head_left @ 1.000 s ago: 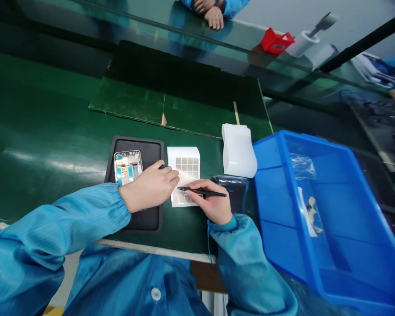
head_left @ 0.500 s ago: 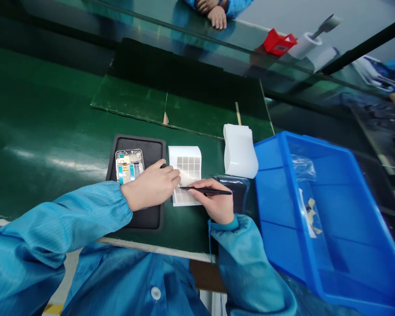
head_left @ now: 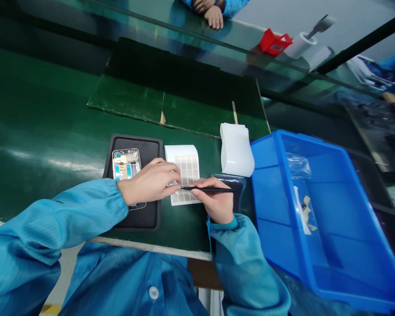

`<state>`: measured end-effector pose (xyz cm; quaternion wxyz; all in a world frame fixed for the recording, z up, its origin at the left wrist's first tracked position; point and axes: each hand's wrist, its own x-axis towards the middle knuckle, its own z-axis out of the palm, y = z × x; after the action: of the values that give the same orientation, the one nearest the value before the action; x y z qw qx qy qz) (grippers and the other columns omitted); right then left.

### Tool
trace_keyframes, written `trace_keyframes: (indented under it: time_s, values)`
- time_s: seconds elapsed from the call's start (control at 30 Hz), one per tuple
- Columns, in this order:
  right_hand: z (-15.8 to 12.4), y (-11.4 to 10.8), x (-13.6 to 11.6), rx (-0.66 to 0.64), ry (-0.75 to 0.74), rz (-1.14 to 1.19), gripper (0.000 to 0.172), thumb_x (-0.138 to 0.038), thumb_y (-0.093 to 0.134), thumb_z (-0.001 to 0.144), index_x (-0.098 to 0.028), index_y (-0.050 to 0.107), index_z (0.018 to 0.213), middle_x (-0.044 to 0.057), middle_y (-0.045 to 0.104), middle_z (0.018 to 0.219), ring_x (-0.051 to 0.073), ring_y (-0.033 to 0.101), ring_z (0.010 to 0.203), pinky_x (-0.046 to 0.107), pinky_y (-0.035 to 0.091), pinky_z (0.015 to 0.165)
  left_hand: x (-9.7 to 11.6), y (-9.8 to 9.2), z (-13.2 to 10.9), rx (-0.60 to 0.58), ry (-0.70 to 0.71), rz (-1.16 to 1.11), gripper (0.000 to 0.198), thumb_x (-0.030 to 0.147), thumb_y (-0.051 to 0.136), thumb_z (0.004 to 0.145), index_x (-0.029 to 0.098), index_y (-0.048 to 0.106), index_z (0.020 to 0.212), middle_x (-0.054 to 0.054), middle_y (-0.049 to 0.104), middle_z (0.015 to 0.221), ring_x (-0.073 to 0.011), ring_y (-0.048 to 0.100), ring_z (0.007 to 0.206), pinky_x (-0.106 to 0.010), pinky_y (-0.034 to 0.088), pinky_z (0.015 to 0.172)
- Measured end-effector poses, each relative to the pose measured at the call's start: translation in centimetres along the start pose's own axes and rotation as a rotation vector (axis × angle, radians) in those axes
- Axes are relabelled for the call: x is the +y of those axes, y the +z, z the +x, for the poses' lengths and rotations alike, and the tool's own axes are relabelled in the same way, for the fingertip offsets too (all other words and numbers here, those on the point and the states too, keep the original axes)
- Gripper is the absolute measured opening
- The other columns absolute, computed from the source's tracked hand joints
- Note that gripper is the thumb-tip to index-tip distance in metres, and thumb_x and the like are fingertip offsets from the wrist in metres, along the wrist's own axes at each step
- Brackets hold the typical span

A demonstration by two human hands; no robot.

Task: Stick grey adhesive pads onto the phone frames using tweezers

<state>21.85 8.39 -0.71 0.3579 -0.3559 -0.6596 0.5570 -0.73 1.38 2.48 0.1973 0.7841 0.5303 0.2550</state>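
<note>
The left hand (head_left: 148, 183) lies open and relaxed, its fingertips resting on a label sheet (head_left: 188, 172) on the worktop (head_left: 36, 131). The right hand (head_left: 215, 201) pinches slim black tweezers (head_left: 208, 189), whose tips reach the sheet beside the left fingertips. The sheet lies at 3 o'clock from a black mat (head_left: 148, 147) and looks thin, light and limp, so it would likely handle best pinned at a margin, with each small label lifted by a corner. On the mat, at 10 o'clock from the left hand, lies a phone frame (head_left: 125, 164), its exposed parts probably fragile, so its edges look the safest hold. A dark bag (head_left: 239, 199) lies beneath the right hand, and a curled white strip (head_left: 236, 150) sits at 1 o'clock from the sheet. At 3 o'clock, a blue bin (head_left: 265, 175) holds clear plastic (head_left: 298, 166) and pale scraps (head_left: 305, 213).
</note>
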Motion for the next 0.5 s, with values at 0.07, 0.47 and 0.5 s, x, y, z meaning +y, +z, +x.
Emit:
trace_keyframes:
  time_s: [0.07, 0.47, 0.5]
  values:
    - [-0.02, 0.17, -0.31, -0.013, 0.003, -0.013, 0.023, -0.034, 0.088, 0.072, -0.025, 0.067, 0.077, 0.003, 0.077, 0.079, 0.023, 0.075, 0.077, 0.039, 0.061, 0.075, -0.04, 0.03, -0.03, -0.017, 0.012, -0.023, 0.014, 0.025, 0.059, 0.095, 0.021, 0.072, 0.095, -0.002, 0.07, 0.11, -0.016, 0.064, 0.1, -0.034, 0.038, 0.099]
    - [-0.13, 0.35, -0.43, -0.027, 0.015, -0.079, 0.023, -0.034, 0.088, 0.071, -0.024, 0.069, 0.08, 0.005, 0.078, 0.084, 0.025, 0.076, 0.082, 0.041, 0.062, 0.08, -0.28, 0.21, 0.1, -0.002, -0.013, -0.047, 0.016, 0.021, 0.057, 0.094, 0.019, 0.071, 0.087, -0.003, 0.07, 0.101, -0.017, 0.064, 0.094, -0.034, 0.042, 0.095]
    - [-0.12, 0.38, -0.47, -0.026, 0.017, -0.078, 0.023, -0.035, 0.088, 0.071, -0.024, 0.07, 0.08, 0.005, 0.078, 0.084, 0.025, 0.076, 0.082, 0.041, 0.062, 0.08, -0.27, 0.22, 0.11, 0.002, -0.016, -0.054, 0.016, 0.021, 0.057, 0.094, 0.019, 0.071, 0.087, -0.003, 0.07, 0.101, -0.0172, 0.064, 0.094, -0.034, 0.042, 0.095]
